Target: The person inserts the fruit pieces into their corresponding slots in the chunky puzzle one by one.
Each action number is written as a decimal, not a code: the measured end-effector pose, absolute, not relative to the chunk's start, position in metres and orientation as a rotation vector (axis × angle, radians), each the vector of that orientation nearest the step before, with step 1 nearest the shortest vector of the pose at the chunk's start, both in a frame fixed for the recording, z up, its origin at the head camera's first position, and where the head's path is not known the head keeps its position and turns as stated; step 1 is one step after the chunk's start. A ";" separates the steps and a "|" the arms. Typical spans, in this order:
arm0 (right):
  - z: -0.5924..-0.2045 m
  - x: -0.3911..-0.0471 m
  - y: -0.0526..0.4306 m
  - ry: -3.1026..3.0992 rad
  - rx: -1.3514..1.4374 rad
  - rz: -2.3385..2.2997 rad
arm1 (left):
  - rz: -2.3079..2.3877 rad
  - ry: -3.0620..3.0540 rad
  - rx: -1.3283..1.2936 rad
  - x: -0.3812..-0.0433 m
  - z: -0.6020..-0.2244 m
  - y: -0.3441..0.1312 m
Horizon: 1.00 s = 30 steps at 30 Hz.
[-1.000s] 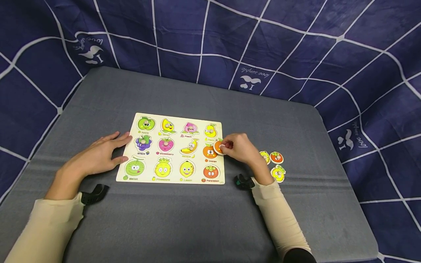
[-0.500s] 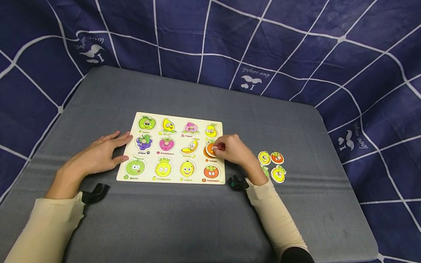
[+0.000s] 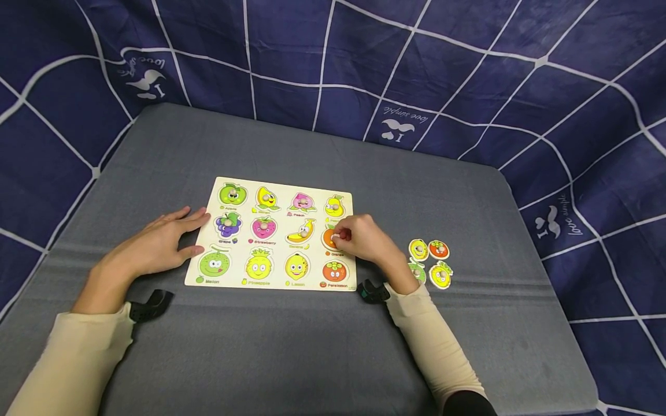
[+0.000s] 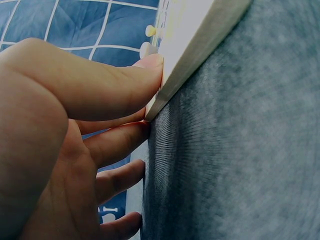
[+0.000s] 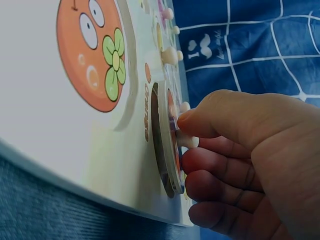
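A cream wooden fruit puzzle board [image 3: 276, 240] lies flat on the grey padded table. At its left edge, my left hand [image 3: 151, 245] has its fingers extended, the thumb [image 4: 135, 82] touching the board's corner side. My right hand [image 3: 364, 237] is over the board's right side, thumb and fingers at the knob of the orange puzzle piece [image 5: 172, 135], which it pinches. The right wrist view shows this piece at the orange recess, its rim standing partly proud of the board. Below it is the printed persimmon recess [image 3: 334, 271]. Fingers hide part of the orange piece in the head view.
Right of the board lie several loose knobbed pieces: lemon [image 3: 418, 249], persimmon [image 3: 439, 249], melon [image 3: 417, 272], partly behind the right wrist, and pineapple [image 3: 440, 275]. Knobbed pieces such as the banana [image 3: 300, 232] sit in the board's upper rows. A blue checked cloth [image 3: 291, 52] surrounds the table.
My right hand has moved left with the orange piece, from the board's right edge onto the orange recess, and the piece has lowered there. The left hand stays at the left edge.
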State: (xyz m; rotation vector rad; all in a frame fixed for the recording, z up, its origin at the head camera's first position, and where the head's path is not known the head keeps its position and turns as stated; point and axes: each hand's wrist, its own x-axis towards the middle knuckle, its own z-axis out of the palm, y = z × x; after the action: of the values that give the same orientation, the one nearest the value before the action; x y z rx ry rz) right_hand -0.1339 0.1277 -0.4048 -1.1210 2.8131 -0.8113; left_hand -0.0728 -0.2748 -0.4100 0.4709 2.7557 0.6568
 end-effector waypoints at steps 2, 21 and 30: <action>-0.405 -0.134 0.128 2.815 -1.123 -0.812 | 0.657 2.754 0.469 -0.073 -0.410 -0.275; -0.411 -0.135 0.127 2.821 -1.142 -0.815 | 0.652 2.763 0.468 -0.073 -0.408 -0.274; -0.411 -0.133 0.127 2.829 -1.088 -0.776 | 0.652 2.762 0.469 -0.073 -0.408 -0.274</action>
State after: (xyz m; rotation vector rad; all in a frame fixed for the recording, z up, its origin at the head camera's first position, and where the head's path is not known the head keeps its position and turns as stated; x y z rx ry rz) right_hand -0.1327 0.1273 -0.4107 -1.0882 2.8294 -0.7756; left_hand -0.0726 -0.2738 -0.4080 0.4689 2.7625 0.6517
